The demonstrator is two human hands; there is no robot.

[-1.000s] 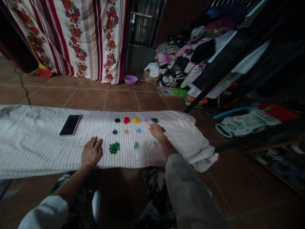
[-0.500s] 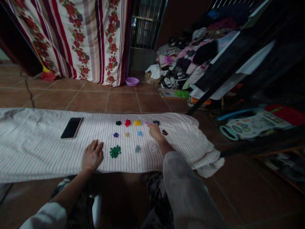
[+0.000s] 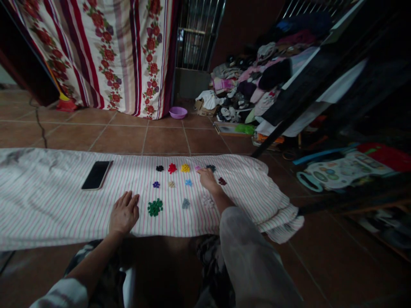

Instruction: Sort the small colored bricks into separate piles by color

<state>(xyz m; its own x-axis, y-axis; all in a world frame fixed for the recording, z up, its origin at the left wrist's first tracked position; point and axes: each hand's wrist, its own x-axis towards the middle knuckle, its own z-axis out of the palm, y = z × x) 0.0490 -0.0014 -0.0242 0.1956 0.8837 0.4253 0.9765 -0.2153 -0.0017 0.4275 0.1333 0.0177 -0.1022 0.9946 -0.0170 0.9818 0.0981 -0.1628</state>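
Note:
My left hand (image 3: 124,212) lies palm down on the striped cloth (image 3: 70,209), its fingers stretched out and nothing in it. To its right is a heap of small green pieces (image 3: 155,207). My right hand (image 3: 208,179) reaches across the cloth, its fingers extended to a small heap of pink pieces (image 3: 197,168) and partly covering it. Dark grey pieces (image 3: 211,168) lie just beyond that hand, dark brown pieces (image 3: 222,181) to its right, and light blue pieces (image 3: 188,182) to its left. Pale pieces (image 3: 208,201) and grey pieces (image 3: 186,203) lie nearer me.
Black (image 3: 159,168), red (image 3: 172,168) and yellow (image 3: 185,168) heaps form the far row, with dark blue (image 3: 156,184) and beige (image 3: 171,184) heaps below. A phone (image 3: 96,175) rests at left. Beyond are a purple basin (image 3: 178,112) and piled clothes (image 3: 253,81).
The whole view has shifted slightly, so the cloth and heaps appear a little lower. My right fingertips have shifted slightly left at the pink heap. My left hand stays on the cloth.

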